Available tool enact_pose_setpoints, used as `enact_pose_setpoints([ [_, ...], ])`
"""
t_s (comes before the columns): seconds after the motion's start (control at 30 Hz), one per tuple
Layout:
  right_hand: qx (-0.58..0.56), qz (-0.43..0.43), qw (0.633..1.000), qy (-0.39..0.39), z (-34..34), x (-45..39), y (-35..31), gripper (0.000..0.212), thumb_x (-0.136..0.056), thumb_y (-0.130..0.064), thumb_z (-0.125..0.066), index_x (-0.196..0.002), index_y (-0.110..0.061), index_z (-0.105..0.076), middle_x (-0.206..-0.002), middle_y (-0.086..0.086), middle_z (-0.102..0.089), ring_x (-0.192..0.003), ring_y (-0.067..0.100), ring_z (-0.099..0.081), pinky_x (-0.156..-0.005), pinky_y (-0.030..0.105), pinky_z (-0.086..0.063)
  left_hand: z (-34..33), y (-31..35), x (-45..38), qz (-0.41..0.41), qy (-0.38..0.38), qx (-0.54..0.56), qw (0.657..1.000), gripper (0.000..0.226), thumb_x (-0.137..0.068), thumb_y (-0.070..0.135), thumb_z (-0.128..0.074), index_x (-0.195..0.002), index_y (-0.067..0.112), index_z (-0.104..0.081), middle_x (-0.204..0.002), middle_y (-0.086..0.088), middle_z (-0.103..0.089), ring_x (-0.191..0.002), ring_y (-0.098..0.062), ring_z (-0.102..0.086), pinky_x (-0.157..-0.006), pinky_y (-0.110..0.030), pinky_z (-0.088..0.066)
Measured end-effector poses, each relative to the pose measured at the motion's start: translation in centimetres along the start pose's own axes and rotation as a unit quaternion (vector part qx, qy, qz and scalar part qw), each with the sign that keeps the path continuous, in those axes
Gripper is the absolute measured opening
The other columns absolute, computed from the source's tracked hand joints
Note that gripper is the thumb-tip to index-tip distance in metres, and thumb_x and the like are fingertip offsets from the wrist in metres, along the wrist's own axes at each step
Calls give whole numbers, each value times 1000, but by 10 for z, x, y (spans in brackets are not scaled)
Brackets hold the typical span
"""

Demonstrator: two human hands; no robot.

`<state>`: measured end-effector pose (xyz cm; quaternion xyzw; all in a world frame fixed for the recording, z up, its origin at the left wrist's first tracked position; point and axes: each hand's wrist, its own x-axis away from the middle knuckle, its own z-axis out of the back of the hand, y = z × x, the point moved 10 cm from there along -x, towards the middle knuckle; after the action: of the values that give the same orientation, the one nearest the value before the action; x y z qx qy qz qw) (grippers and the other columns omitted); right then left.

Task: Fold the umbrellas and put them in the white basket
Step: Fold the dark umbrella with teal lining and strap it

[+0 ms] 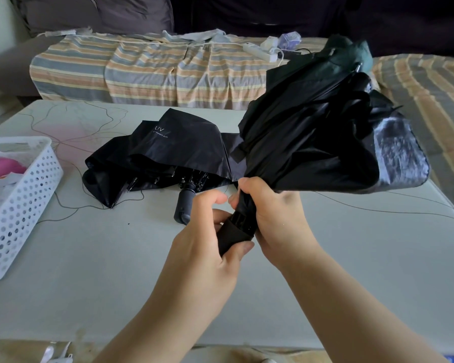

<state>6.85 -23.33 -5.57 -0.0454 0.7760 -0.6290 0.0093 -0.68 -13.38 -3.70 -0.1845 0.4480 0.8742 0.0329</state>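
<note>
Up close over a pale table (116, 271): black umbrella (312, 142) held aloft, canopy half-collapsed and bunched in loose dark folds, tip pointing away to the upper right, one greyish shiny panel showing at its right edge. Left hand (207, 239) curled round the black handle (233, 235), thumb laid along it. Right hand (270, 208) clamped round the gathered fabric just above the handle, fingers wrapped tight.

Second black umbrella (163, 150) lying flat on the table just behind the hands, canopy loose and unfolded, white "UV" lettering on one panel, metal ribs showing underneath, its dark handle (184, 205) pointing toward the viewer and close beside the left hand. Touching or merely overlapping the held umbrella at its right end: cannot tell.

Two black umbrellas counted outside the basket; two hands; one basket.

White basket (26, 203) with round holes at the table's left edge, well apart from both black umbrellas. Inside it, something pink (0, 171), rolled up, partly cut off by the frame, with a pale piece lying against it.

Behind the table, striped cloth (147, 72) spread over a sofa, a white power strip (260, 52) resting on it.
</note>
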Motion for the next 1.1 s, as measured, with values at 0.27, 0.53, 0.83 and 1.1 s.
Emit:
enact_pose_setpoints([
  [0.27, -15, 2, 1000, 7, 5, 3, -2, 27, -86, -4, -54, -60, -9, -49, -52, 1, -54, -59, 13, -59, -53, 20, -45, -23, -37, 2, 138, -93, 81, 983, 25, -82, 50, -62, -94, 29, -54, -64, 12, -60, -50, -2, -51, -48, -13, -35],
  [0.53, -33, 11, 999, -17, -2, 4, -6, 26, -88, -7, -55, -64, -10, -49, -55, 0, -54, -65, 14, -60, -60, 23, -47, -4, -17, -1, 37, -47, 24, 998, 39, -82, 59, -54, -86, 20, -56, -59, 22, -54, -46, -5, -45, -42, -13, -28],
  [0.83, -31, -21, 999, -5, 0, 4, 2, 31, -88, -7, -53, -58, -13, -50, -52, -2, -54, -62, 16, -56, -65, 31, -42, -4, -17, -3, -26, -39, -38, 998, 49, -74, 61, -50, -85, 15, -60, -50, 11, -43, -53, -1, -47, -44, -9, -31],
  [1.1, -31, -28, 999, -29, -2, 8, 6, 36, -88, -9, -52, -53, -15, -51, -59, 0, -54, -73, 15, -58, -69, 26, -44, -4, -14, -6, -60, -43, -119, 990, 52, -75, 62, -48, -81, 11, -58, -56, 6, -52, -62, -15, -48, -51, -19, -37],
])
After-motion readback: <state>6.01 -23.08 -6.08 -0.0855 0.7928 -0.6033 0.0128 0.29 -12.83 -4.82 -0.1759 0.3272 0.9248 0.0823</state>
